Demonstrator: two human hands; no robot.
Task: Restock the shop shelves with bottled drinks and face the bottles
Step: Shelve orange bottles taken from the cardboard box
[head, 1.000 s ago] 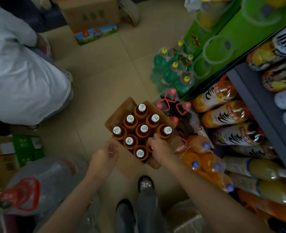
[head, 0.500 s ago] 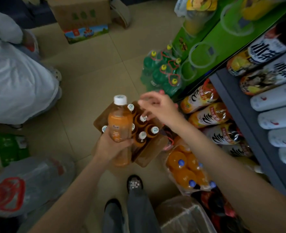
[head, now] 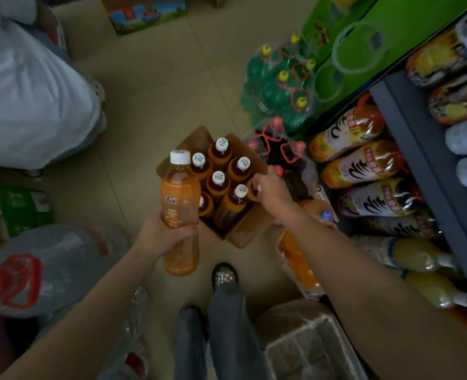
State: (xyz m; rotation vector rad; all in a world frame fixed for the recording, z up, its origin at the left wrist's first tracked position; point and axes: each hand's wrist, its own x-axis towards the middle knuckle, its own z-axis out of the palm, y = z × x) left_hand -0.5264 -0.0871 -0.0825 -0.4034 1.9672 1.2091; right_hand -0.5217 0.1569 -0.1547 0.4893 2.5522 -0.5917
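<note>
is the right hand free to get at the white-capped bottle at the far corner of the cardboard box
Probably yes. The right hand is already at the open cardboard box, gripping a near bottle there. The far white-capped orange bottle stands uncovered just beyond it.

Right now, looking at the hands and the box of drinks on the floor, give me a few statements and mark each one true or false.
1. The left hand holds an orange bottle clear of the cardboard box. True.
2. That bottle has a yellow cap. False: its cap is white.
3. The right hand is at a bottle in the box. True.
4. The box is empty. False: several white-capped bottles stand in it.
5. The green bottles sit on the shelf. False: they are on the floor.
</note>
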